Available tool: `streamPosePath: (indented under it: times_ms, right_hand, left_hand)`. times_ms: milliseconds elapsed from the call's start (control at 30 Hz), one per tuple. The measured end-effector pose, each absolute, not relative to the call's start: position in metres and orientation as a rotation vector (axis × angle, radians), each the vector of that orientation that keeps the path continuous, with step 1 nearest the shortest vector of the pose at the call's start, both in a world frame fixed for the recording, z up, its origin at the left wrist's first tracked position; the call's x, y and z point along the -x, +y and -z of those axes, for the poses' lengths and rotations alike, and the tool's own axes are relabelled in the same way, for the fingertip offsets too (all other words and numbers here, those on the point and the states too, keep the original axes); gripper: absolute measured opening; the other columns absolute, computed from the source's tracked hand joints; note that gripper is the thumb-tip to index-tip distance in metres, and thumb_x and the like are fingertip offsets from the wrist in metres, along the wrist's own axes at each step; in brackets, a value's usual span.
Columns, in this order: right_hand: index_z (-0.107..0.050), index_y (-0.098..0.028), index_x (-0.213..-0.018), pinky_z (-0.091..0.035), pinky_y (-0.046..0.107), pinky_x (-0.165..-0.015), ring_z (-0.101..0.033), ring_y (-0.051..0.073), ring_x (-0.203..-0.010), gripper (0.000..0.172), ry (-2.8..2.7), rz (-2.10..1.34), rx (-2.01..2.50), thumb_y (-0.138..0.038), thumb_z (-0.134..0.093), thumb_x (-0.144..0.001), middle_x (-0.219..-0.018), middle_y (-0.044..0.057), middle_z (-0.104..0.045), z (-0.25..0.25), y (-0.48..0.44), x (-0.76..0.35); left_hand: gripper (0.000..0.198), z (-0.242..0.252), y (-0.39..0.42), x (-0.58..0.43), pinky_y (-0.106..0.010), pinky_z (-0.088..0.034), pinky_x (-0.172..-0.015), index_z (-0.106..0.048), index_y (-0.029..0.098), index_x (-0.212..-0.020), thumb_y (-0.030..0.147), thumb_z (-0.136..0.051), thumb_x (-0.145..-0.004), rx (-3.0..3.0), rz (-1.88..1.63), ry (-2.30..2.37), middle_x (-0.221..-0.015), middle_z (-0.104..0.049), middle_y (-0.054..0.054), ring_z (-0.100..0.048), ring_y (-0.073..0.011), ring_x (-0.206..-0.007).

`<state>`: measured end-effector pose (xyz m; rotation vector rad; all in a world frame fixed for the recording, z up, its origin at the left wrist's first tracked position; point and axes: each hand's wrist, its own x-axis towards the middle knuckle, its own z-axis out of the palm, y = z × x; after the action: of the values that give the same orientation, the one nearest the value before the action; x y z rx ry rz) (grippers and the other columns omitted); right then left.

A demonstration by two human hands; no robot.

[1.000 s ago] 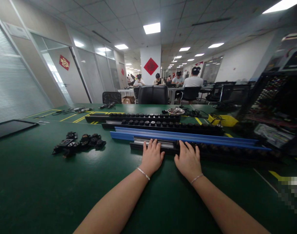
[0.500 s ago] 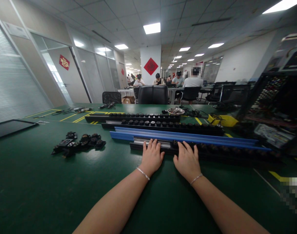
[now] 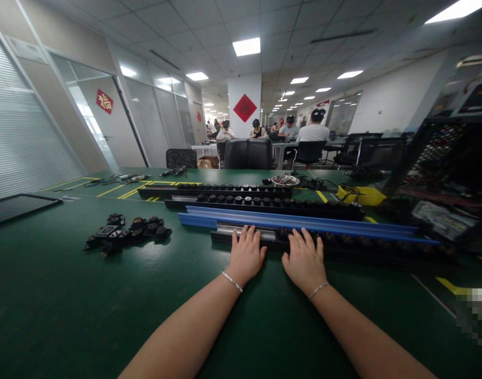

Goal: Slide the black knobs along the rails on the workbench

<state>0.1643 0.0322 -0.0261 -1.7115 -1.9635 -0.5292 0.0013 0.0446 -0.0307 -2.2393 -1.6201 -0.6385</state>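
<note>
My left hand (image 3: 246, 254) lies palm down on the green table, its fingers together and stretched over the left end of a long black rail (image 3: 343, 246) fitted with black sockets. My right hand (image 3: 304, 260) rests flat just to its right, fingers spread over the first sockets on that rail. Neither hand holds anything. A blue strip (image 3: 304, 223) runs along the far side of this rail. To the left lies a pile of loose black socket modules (image 3: 126, 231).
Two more black socket rails (image 3: 260, 202) lie farther back, with a metal bowl (image 3: 285, 180) and a yellow bin (image 3: 361, 195) beyond. A dark rack (image 3: 450, 179) stands at the right. A tablet (image 3: 15, 207) lies far left. Several people sit at desks in the background.
My right hand slid slightly left along the rail, then eased back a little. My left hand has stayed put.
</note>
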Motion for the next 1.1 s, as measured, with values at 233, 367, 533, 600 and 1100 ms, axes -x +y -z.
streamPosePath:
  times_ms: [233, 367, 533, 600, 1100]
  right_hand:
    - [-0.057, -0.013, -0.115, -0.016, 0.055, -0.106, -0.032, 0.028, -0.128, 0.041, -1.993, 0.528, 1.685, -0.022, -0.045, -0.078, -0.129, 0.01, -0.054, 0.025, 0.0318, -0.1649]
    - [-0.057, -0.016, -0.117, -0.015, 0.055, -0.107, -0.032, 0.028, -0.129, 0.041, -2.008, 0.52, 1.689, -0.021, -0.045, -0.078, -0.128, 0.008, -0.055, 0.0243, 0.0309, -0.1645]
    - [-0.058, -0.019, -0.117, -0.016, 0.056, -0.107, -0.032, 0.028, -0.129, 0.041, -2.023, 0.523, 1.672, -0.022, -0.047, -0.078, -0.128, 0.007, -0.056, 0.0245, 0.0303, -0.1646]
    - [-0.058, -0.02, -0.118, -0.015, 0.056, -0.107, -0.032, 0.028, -0.129, 0.041, -2.03, 0.516, 1.673, -0.021, -0.047, -0.078, -0.128, 0.007, -0.056, 0.0244, 0.0301, -0.1647]
    - [-0.055, -0.028, -0.123, -0.014, 0.058, -0.105, -0.027, 0.029, -0.132, 0.046, -2.1, 0.516, 1.724, -0.024, -0.05, -0.078, -0.133, 0.006, -0.051, 0.0227, 0.0279, -0.1642]
  left_hand:
    - [0.046, 0.0301, 0.0448, -0.0018, -0.055, -0.022, -0.109, -0.044, 0.02, -0.13, 0.04, -0.039, -0.089, 2.246, 0.647, -1.624, -0.137, -0.047, -0.01, -0.032, -0.0261, -0.132]
    - [0.047, 0.0293, 0.0444, -0.0024, -0.054, -0.019, -0.11, -0.041, 0.019, -0.132, 0.039, -0.037, -0.09, 2.295, 0.668, -1.599, -0.137, -0.047, -0.009, -0.031, -0.0251, -0.133]
    - [0.048, 0.0263, 0.0428, -0.003, -0.053, -0.017, -0.111, -0.037, 0.021, -0.135, 0.038, -0.038, -0.09, 2.343, 0.677, -1.562, -0.138, -0.045, -0.008, -0.03, -0.0236, -0.133]
    - [0.049, 0.0248, 0.0419, -0.0033, -0.053, -0.018, -0.111, -0.036, 0.024, -0.136, 0.037, -0.04, -0.089, 2.365, 0.666, -1.549, -0.139, -0.044, -0.007, -0.029, -0.0241, -0.133]
    - [0.058, 0.0219, 0.0386, -0.0048, -0.058, -0.02, -0.107, -0.028, 0.04, -0.139, 0.034, -0.05, -0.085, 2.451, 0.59, -1.457, -0.145, -0.034, -0.005, -0.026, -0.0303, -0.134]
